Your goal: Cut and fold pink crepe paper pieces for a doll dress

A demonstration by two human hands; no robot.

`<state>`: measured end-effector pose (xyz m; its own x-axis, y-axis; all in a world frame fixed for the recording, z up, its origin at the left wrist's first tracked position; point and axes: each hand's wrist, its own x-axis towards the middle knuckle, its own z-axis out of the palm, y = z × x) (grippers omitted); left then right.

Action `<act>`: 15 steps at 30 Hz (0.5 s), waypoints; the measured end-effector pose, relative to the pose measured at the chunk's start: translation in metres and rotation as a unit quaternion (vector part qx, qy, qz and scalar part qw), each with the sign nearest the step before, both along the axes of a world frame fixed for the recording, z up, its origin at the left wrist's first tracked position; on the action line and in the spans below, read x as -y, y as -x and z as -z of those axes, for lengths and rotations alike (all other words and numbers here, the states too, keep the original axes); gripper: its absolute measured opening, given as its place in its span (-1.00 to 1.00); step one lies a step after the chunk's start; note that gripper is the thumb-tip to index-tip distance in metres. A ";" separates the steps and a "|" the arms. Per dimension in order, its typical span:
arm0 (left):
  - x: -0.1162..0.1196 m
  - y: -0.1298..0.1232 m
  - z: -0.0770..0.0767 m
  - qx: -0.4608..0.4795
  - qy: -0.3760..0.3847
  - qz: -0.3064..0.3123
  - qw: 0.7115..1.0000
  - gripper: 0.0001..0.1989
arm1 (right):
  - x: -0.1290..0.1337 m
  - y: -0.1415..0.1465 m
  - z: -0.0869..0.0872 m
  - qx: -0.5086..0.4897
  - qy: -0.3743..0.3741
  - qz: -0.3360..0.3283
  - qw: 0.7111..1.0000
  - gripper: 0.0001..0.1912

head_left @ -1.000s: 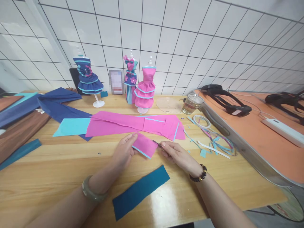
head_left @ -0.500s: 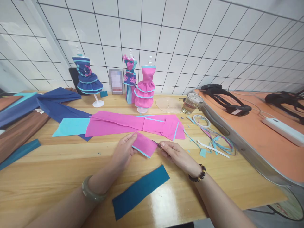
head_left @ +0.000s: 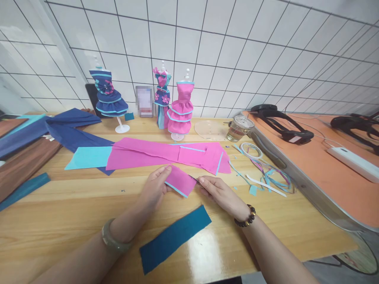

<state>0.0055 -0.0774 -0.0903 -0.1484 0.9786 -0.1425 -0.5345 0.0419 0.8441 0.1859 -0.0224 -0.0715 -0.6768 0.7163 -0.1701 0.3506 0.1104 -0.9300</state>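
Observation:
Pinched in my left hand (head_left: 156,185) is the left end of a small pink fabric piece (head_left: 181,181) with a light blue strip along its lower edge. Closed around small dark scissors (head_left: 195,179), my right hand (head_left: 213,190) holds their blades at the pink piece's upper right edge. The scissors' handles are mostly hidden by my fingers. Just beyond my hands lie larger pink fabric pieces (head_left: 142,154), some with light blue edging. A teal fabric strip (head_left: 174,238) lies flat on the wooden table nearer to me.
Three small dress forms (head_left: 181,106) in blue and pink dresses stand at the back. A lidded glass cup (head_left: 239,128) and coiled ribbons (head_left: 272,177) are at the right. Blue fabric (head_left: 72,126) and brown fabric (head_left: 32,165) lie at the left. Black headsets (head_left: 284,124) rest on an orange surface.

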 end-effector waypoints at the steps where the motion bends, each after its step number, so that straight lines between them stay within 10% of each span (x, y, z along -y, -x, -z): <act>1: 0.000 0.000 0.000 0.000 -0.001 0.002 1.000 -0.81 | 0.000 0.000 0.000 0.000 -0.001 -0.002 1.000 -0.57; 15: 0.000 -0.001 -0.001 -0.001 0.001 0.001 1.000 -0.81 | -0.001 0.000 0.002 0.005 -0.006 0.001 1.000 -0.55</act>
